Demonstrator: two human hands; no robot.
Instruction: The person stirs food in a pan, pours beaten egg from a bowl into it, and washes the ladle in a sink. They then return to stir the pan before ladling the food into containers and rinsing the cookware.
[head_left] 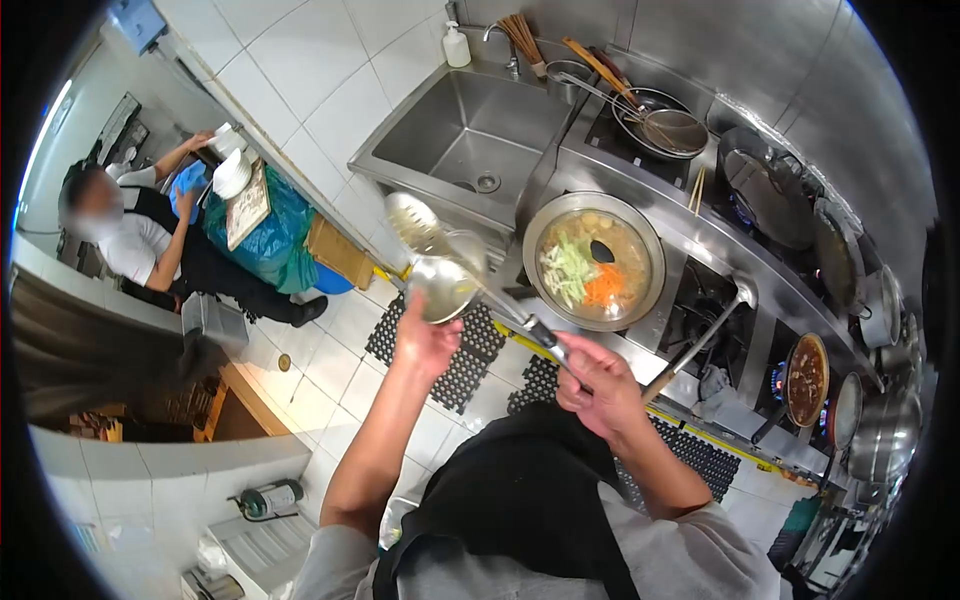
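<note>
My left hand point(428, 338) is closed round the side of a shiny metal bowl point(440, 287), held up left of the stove. My right hand point(600, 384) grips the black handle of a slotted spoon point(417, 222). The spoon's perforated head hangs beyond the bowl, over the sink's front edge, and its shaft crosses above the bowl's rim. To the right of the bowl stands a wide metal pot point(535, 268) on the stove, filled with broth. Pale green strips, shredded orange vegetable and a dark oval piece lie at its surface.
Behind is a steel sink point(480, 180). A ladle point(742, 293) lies across a burner, near a lit pan of brown sauce point(806, 380). Several woks and pans line the back. At left a co-worker point(135, 230) handles white bowls point(232, 175). Black mats point(470, 360) cover the floor.
</note>
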